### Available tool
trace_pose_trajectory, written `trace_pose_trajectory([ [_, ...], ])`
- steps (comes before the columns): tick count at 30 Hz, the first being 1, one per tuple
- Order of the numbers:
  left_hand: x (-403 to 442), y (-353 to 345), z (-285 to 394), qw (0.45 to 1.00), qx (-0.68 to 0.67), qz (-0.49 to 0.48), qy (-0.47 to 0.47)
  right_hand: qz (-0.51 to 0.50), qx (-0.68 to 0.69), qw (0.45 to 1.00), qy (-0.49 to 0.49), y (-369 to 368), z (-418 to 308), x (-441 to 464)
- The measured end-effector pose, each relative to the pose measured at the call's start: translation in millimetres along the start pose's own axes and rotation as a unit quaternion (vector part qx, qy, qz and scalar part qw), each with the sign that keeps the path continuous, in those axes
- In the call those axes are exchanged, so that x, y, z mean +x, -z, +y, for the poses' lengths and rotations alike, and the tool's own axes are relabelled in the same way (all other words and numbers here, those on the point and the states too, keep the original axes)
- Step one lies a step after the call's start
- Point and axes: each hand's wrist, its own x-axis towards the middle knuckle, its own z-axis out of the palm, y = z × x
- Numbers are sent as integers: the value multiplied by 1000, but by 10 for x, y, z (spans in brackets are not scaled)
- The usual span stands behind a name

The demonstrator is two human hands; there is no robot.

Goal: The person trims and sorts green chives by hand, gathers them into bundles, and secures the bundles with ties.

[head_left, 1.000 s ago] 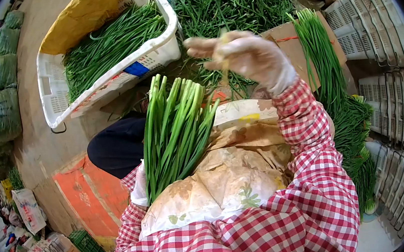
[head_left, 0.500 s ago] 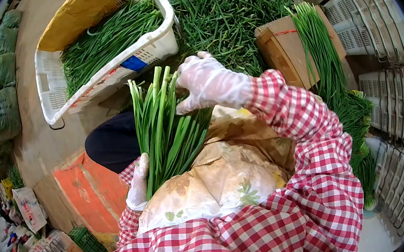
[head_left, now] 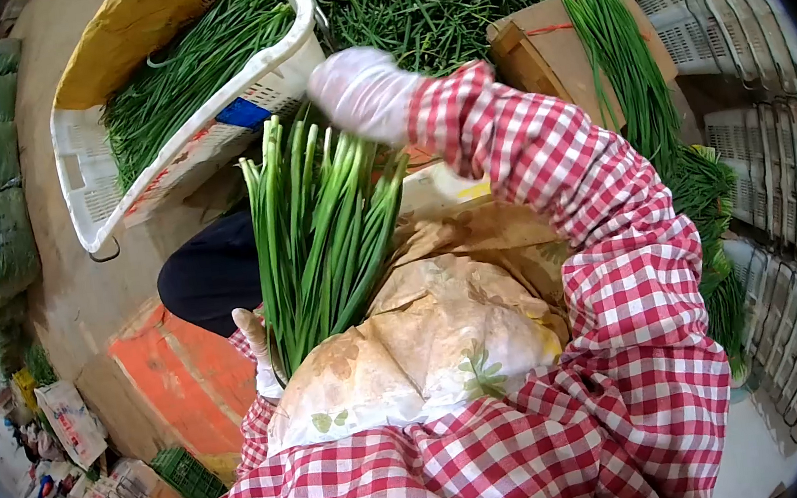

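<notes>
A bunch of green stalks leans over my lap, its pale cut ends pointing up and away from me. My left hand, in a white glove, holds the bunch low on its left side, with most of its fingers hidden behind the stalks. Just beyond the pale ends is my right hand, also gloved, with the back of the hand toward the camera. It is blurred, and its fingers are folded out of sight, so what it may hold is hidden.
A white crate of green stalks stands at the upper left. Loose greens lie heaped at the top. At right, more stalks rest on a cardboard box, beside stacked crates. An orange sheet lies at left.
My right hand came down to the pale ends of the bunch, then moved up and left beyond them. My left hand stays on the bunch. The view has shifted slightly.
</notes>
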Motion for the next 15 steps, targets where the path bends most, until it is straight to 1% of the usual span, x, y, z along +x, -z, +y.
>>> trace_pose_trajectory([
  [1,11,24,2,1000,-10,-5,-13,52,-9,999,10,-28,155,43],
  [2,10,38,9,999,-20,-15,-27,136,92,986,-15,54,301,-52],
  [3,20,34,12,999,-28,-19,-38,201,80,972,-95,-98,524,140],
  [4,21,34,21,998,-33,-24,-48,331,51,937,-97,-357,826,316],
  [5,18,22,21,997,-38,-27,-59,326,136,926,-136,-291,942,169],
  [6,19,16,34,996,-39,-31,-68,324,133,926,-141,-431,1101,125],
  [7,6,12,39,996,-42,-35,-76,253,172,927,-219,-518,1139,81],
  [8,4,-7,44,995,-41,-37,-82,218,212,916,-261,-604,1146,44],
  [9,-3,-23,47,995,-42,-39,-85,190,221,930,-225,-642,1076,-79],
  [10,9,-16,52,994,-45,-41,-90,165,253,942,-149,-703,989,-268],
  [11,5,4,53,994,-49,-44,-92,86,395,911,-81,-742,875,-454],
  [12,19,11,56,993,-49,-45,-98,3,526,850,-12,-784,756,-634],
  [13,30,10,55,993,-49,-47,-101,-96,565,816,-71,-673,548,-818],
  [14,35,-4,62,992,-49,-51,-101,-141,609,778,-64,-854,471,-875],
  [15,49,-21,60,992,-48,-54,-100,-174,693,695,-86,-956,361,-949],
])
